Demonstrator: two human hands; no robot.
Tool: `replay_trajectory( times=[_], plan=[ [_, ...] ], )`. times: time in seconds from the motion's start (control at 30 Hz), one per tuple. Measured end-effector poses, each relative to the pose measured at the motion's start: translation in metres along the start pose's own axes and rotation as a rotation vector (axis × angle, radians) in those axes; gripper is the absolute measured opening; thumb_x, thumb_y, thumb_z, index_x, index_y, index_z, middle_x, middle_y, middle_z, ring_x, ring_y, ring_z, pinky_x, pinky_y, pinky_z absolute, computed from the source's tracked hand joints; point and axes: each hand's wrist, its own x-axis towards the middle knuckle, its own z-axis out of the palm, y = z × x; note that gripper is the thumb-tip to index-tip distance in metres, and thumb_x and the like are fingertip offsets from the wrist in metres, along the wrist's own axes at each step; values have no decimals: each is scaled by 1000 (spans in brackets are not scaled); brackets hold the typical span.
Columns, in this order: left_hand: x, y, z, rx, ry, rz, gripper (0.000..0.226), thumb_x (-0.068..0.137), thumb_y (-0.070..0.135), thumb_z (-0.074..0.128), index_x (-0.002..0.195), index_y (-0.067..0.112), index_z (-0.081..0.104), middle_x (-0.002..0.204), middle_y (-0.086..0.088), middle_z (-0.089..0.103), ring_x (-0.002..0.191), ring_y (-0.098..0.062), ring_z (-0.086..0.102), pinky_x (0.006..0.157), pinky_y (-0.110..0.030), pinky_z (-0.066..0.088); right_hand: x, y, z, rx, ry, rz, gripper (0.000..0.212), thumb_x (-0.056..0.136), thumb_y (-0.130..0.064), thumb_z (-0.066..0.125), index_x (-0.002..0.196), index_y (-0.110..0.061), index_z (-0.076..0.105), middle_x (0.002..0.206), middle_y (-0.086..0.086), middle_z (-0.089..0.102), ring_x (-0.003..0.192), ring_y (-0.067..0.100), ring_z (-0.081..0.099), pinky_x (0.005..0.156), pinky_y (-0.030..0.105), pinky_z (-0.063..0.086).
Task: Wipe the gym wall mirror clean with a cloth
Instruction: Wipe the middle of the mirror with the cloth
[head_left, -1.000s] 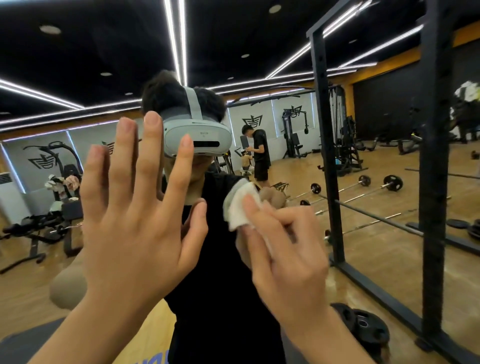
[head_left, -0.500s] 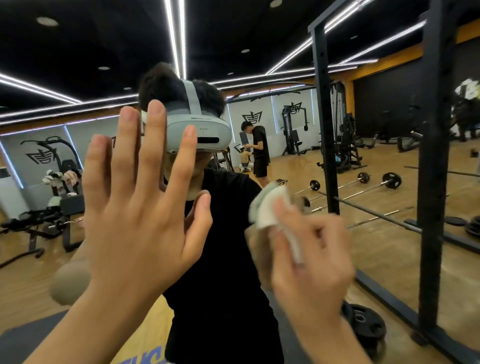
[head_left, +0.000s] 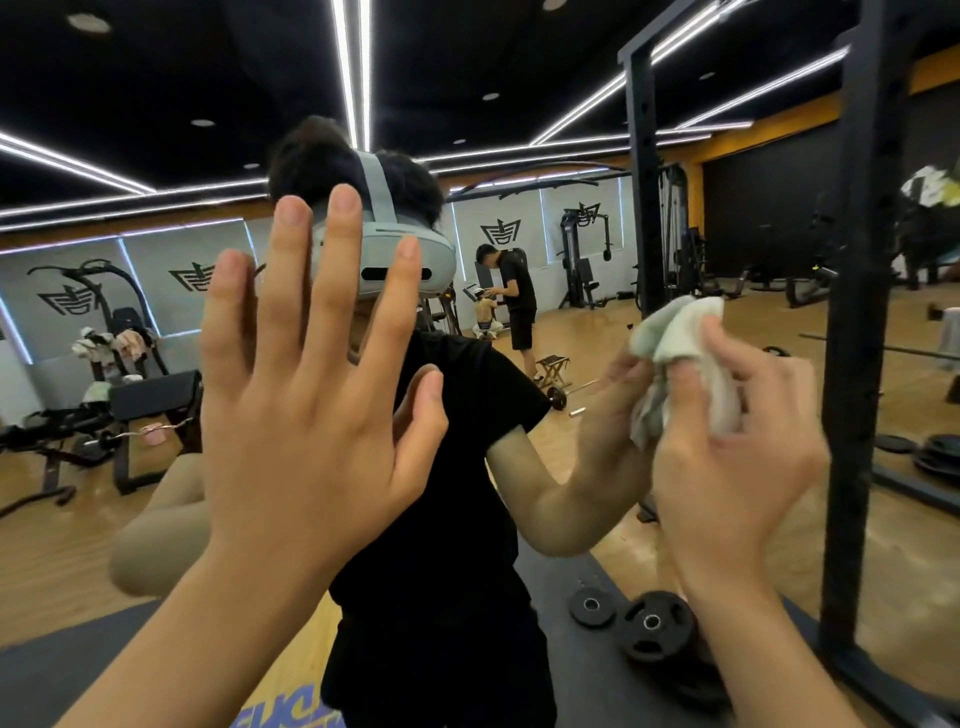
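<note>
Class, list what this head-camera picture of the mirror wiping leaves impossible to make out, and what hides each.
1. Head view: glass under the crumpled white cloth, covered by it and the right hand gripping it; smears unseen.
2. Head view: right hand's fingers, motion-blurred.
3. Head view: left hand shows only its back; contact with the wall mirror unclear.
4. Head view: black weight plates, partly behind the right forearm.
</note>
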Motion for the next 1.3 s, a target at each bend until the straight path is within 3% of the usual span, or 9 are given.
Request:
replay_trajectory(
  times=[0.13,0.33,0.43,0.53,0.6,0.73,0.93,1.17,1.3],
  plan=[
    [0,-1,1,8,2,5,69,106,43,39,167,12,27,175,-21,14,162,-42,12,130,-60,10,-10,-25,16,-29,73,165,25,99,-20,67,123,-12,70,105,6,56,89,11,57,80,21,50],
    [0,-2,0,-18,-6,9,70,106,45,39,167,13,26,175,-20,11,162,-40,9,130,-56,4,-39,-27,8,-20,-270,-527,33,102,-10,64,134,-17,64,96,11,59,83,21,53,65,46,49],
    [1,-2,-1,-11,-9,1,70,107,45,38,168,14,23,175,-20,10,162,-41,8,130,-56,3,16,9,-5,-98,-117,-243,30,99,-11,69,129,-12,67,102,11,60,89,16,56,72,42,53],
    [1,-2,-1,-14,-16,6,70,107,45,36,168,14,22,176,-20,9,162,-42,8,130,-55,2,16,-7,3,-86,25,97,29,100,-21,69,128,-11,68,110,8,58,93,1,55,82,13,48],
    [0,-2,-1,-22,-14,11,70,107,44,36,168,13,22,175,-20,9,162,-42,8,130,-55,1,-21,-32,14,-70,-10,25,29,100,-15,68,128,-11,68,104,7,54,86,-2,50,80,10,41],
    [-1,-2,-1,-21,-11,23,71,107,45,37,168,14,20,176,-20,7,162,-41,6,130,-54,-1,-39,-35,11,-34,-239,-463,31,98,-5,68,128,-12,70,95,10,60,81,22,55,64,44,49],
    [1,-1,-2,-19,-22,12,71,107,46,37,168,15,19,176,-21,8,162,-41,6,130,-56,1,22,-10,8,-106,120,207,21,99,-23,68,119,-14,70,110,4,59,91,5,55,82,17,50],
    [-1,-3,-1,-42,-25,16,72,107,48,36,169,15,20,176,-19,7,163,-40,6,130,-58,6,-57,-34,8,-39,-210,-450,27,103,-10,64,129,-13,71,95,12,62,83,20,53,65,41,49],
    [-1,-3,-1,-45,-26,17,72,108,47,36,169,14,19,176,-19,6,163,-41,6,131,-59,5,1,6,-5,-149,-2,-74,25,99,-14,68,122,-8,70,106,11,58,89,24,60,79,36,55]
  ],
)
